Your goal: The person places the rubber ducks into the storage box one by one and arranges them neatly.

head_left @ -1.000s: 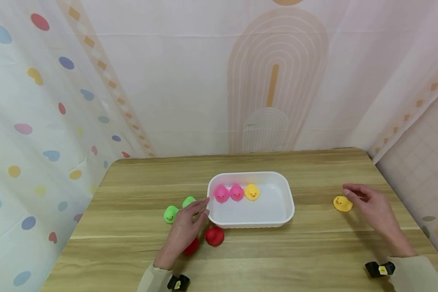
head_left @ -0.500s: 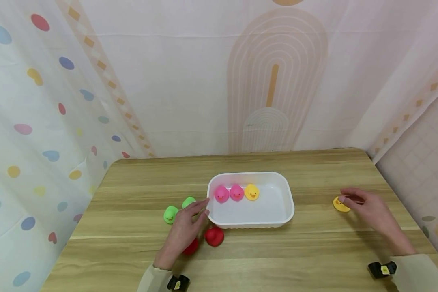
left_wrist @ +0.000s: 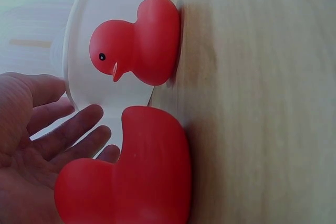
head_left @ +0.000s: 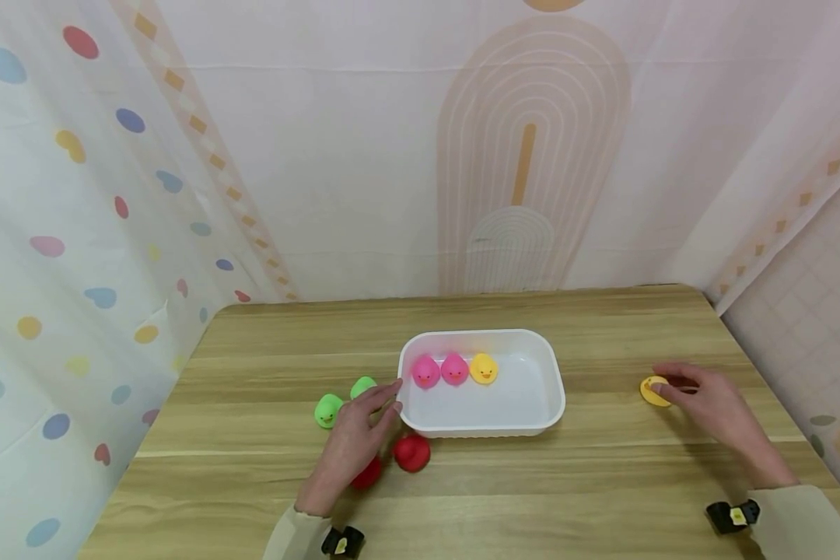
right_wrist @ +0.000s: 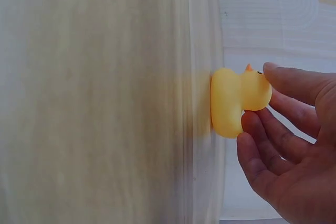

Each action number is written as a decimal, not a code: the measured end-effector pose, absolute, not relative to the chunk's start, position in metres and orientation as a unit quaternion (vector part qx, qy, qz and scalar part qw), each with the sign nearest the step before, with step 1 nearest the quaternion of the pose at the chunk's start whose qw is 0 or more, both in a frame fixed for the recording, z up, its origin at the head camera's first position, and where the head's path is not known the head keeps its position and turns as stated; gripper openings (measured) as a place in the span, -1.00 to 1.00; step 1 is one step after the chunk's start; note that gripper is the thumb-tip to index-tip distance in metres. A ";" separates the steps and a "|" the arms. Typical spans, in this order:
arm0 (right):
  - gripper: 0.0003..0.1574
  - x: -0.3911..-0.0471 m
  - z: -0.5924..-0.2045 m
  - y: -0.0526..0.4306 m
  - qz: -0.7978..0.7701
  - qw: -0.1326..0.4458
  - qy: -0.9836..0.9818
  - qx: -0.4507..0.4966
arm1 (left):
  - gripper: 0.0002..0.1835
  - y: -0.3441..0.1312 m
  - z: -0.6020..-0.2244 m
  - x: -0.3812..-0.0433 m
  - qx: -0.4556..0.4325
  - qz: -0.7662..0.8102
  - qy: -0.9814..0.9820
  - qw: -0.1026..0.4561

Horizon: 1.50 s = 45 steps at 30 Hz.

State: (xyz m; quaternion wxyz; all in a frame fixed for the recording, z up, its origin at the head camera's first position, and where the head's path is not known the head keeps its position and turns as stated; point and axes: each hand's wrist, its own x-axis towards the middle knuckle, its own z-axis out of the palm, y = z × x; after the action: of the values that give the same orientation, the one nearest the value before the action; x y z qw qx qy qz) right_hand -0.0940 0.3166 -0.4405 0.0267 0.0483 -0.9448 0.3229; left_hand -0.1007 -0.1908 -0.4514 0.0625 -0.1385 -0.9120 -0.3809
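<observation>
At the right of the head view my right hand (head_left: 719,411) pinches a yellow rubber duck (head_left: 654,391) by the head between thumb and fingers. In the right wrist view that duck (right_wrist: 228,103) stands upright, its base on the table. My left hand (head_left: 352,441) rests with relaxed fingers at the left rim of a white tray (head_left: 483,432). Below the left palm is a red rubber duck (left_wrist: 152,166), partly covered in the head view. Another red duck (left_wrist: 152,40) sits by the tray's front left corner.
Inside the tray, two pink ducks (head_left: 425,372) and a yellow duck (head_left: 484,369) stand in a row at the back left. Two green ducks (head_left: 327,411) lie left of the tray, one partly behind the left hand. A patterned curtain (head_left: 364,179) hangs behind the wooden table (head_left: 532,505).
My right hand has moved slightly left and down onto the yellow duck, and its thumb and fingers have closed around the head. The left hand and tray stay in place.
</observation>
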 end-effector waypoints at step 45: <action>-0.65 -0.088 -0.400 0.257 0.447 0.155 -0.879 0.063 | -0.61 -0.191 -0.452 -0.099 -0.146 -0.382 -0.909 0.078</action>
State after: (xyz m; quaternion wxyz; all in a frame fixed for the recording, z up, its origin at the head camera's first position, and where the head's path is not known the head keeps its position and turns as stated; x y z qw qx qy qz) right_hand -0.0885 0.2573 -0.4002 0.1547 0.0634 -0.8787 0.4472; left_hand -0.0994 -0.1910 -0.4521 0.0779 -0.1457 -0.9094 -0.3816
